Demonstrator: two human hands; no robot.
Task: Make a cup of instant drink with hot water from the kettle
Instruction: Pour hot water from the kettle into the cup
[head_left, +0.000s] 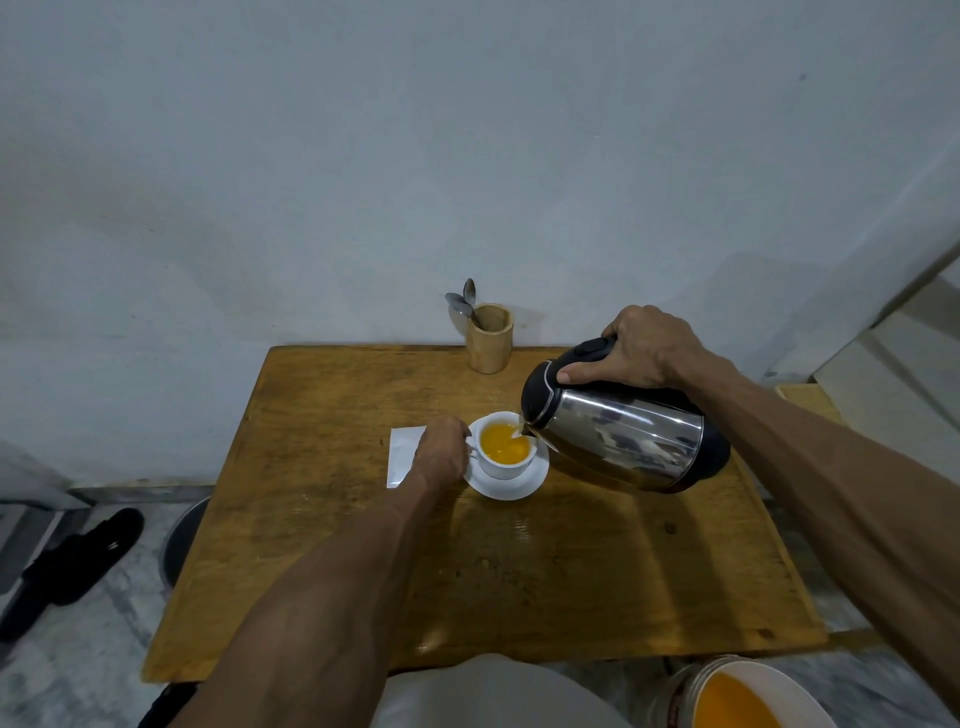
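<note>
A white cup (506, 465) stands on a white saucer (511, 487) in the middle of the wooden table (363, 519). Orange liquid fills the cup about halfway up. My right hand (644, 347) grips the black handle of a steel kettle (623, 434), which is tilted to the left with its spout over the cup's right rim. A thin stream runs from the spout into the cup. My left hand (441, 451) holds the cup's handle on its left side.
A white sachet (402, 454) lies flat left of the cup, partly under my left hand. A bamboo holder (489, 338) with spoons stands at the table's back edge by the wall. A tub of orange powder (737, 696) sits at the bottom right. Black sandals (67, 566) lie on the floor at left.
</note>
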